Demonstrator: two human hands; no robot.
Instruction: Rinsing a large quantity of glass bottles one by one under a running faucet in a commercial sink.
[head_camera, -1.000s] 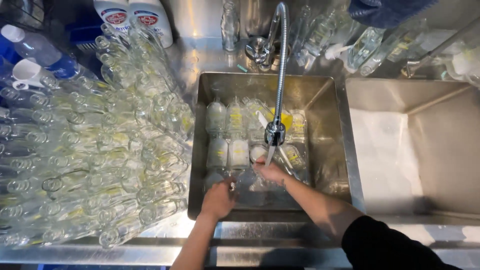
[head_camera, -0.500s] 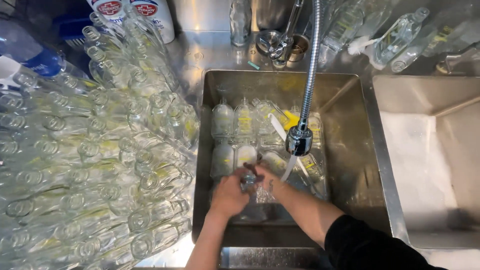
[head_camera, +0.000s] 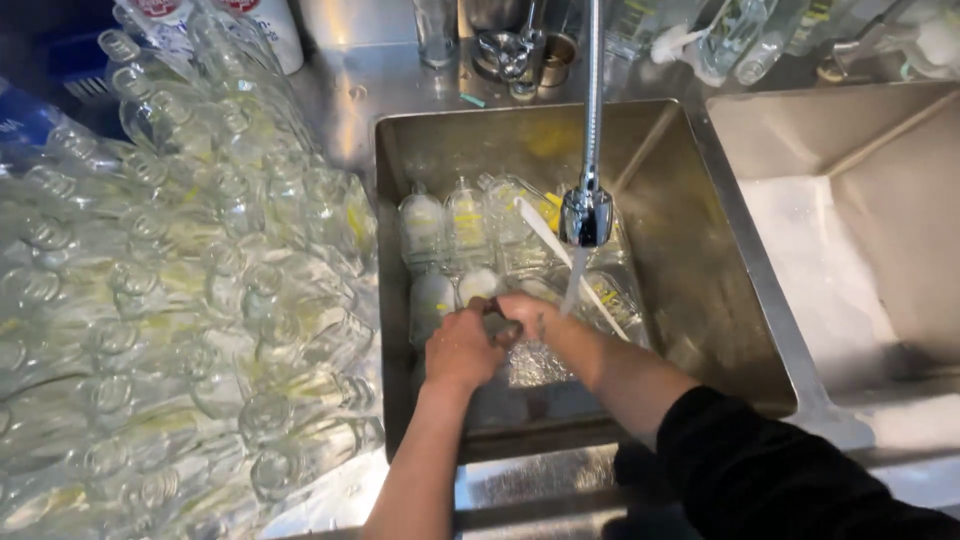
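Note:
Both my hands are together in the steel sink (head_camera: 700, 250), under the water stream from the hanging spray faucet (head_camera: 587, 212). My left hand (head_camera: 460, 348) grips the neck end of a clear glass bottle (head_camera: 535, 362). My right hand (head_camera: 535, 318) is closed on the same bottle from the other side, water running over it. Several more clear bottles (head_camera: 448, 232) lie in the sink behind my hands.
A big heap of clear glass bottles (head_camera: 170, 300) covers the counter to the left. A second sink basin (head_camera: 860, 230) with foam lies to the right. Spray bottles (head_camera: 735, 35) and a metal cup (head_camera: 553, 55) stand along the back.
My view has shifted closer to the sink. My hands came together on the bottle under the faucet stream and stay there.

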